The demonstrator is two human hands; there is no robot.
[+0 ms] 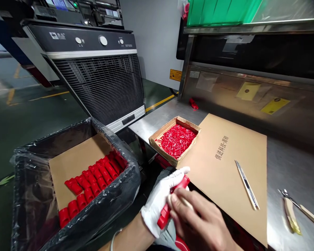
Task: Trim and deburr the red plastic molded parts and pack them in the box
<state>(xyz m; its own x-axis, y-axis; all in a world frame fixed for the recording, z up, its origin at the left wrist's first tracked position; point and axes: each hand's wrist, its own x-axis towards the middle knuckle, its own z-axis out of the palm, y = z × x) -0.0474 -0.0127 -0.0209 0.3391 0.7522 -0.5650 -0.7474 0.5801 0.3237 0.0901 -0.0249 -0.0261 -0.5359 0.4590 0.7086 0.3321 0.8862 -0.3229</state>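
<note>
My left hand (159, 198), in a white glove, is wrapped round a red plastic part (164, 215) near the bottom centre of the head view. Bare and close beside it, my right hand (199, 216) has its fingers pinched on a pale, handle-like object (184, 201) held against the part. The tip of that object is hidden. Just beyond the hands, a shallow cardboard tray (162, 153) holds many small red pieces (178, 139). To the left, rows of red tubular parts (94, 177) lie on cardboard inside a bin lined with black plastic (115, 143).
A cardboard sheet (211, 157) covers part of the metal table (279, 167). On the sheet lies a knife (247, 184); tools (300, 207) are at the right. A red piece (193, 104) sits at the back. A cooler (99, 76) stands behind the bin.
</note>
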